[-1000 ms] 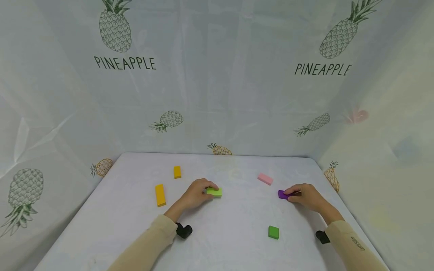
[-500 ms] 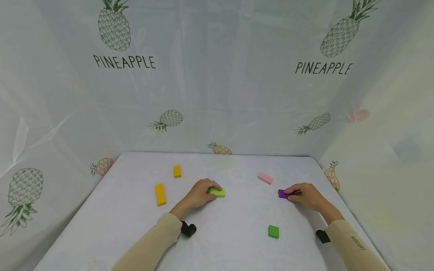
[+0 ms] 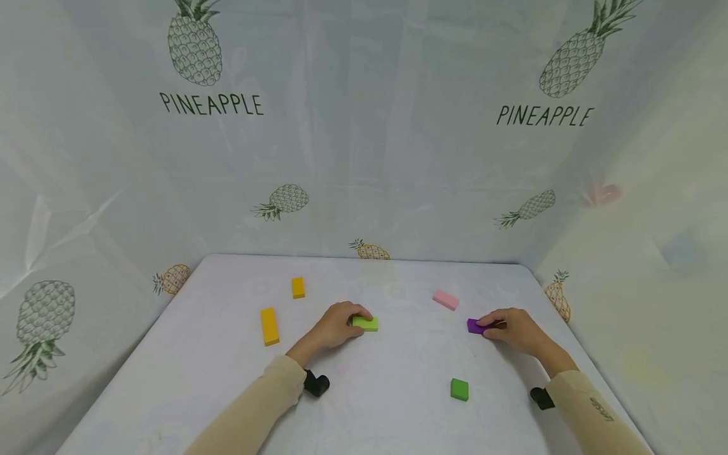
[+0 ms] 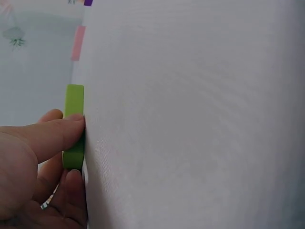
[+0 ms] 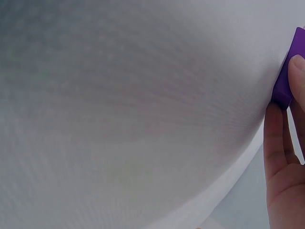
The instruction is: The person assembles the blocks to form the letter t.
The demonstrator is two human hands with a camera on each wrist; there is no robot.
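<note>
Near the middle of the white table, my left hand (image 3: 335,325) pinches a light green block (image 3: 366,324) between thumb and fingers. The left wrist view shows the thumb across one side of this block (image 4: 74,100), which lies against the table surface. On the right, a purple block (image 3: 474,327) is pinched by my right hand (image 3: 516,328). In the right wrist view the purple block (image 5: 284,86) touches the cloth, with the thumb on its side and part of it cut off by the frame edge.
A pink block (image 3: 445,299) lies beyond the purple one. A darker green block (image 3: 459,389) sits nearer the front. Two yellow blocks, one longer (image 3: 270,326) and one shorter (image 3: 298,287), lie at left. Pineapple-printed curtains (image 3: 364,145) enclose the table (image 3: 387,404).
My left hand has slid slightly to the right with the light green block, then stayed still over the last half second. The right hand and purple block have not moved.
</note>
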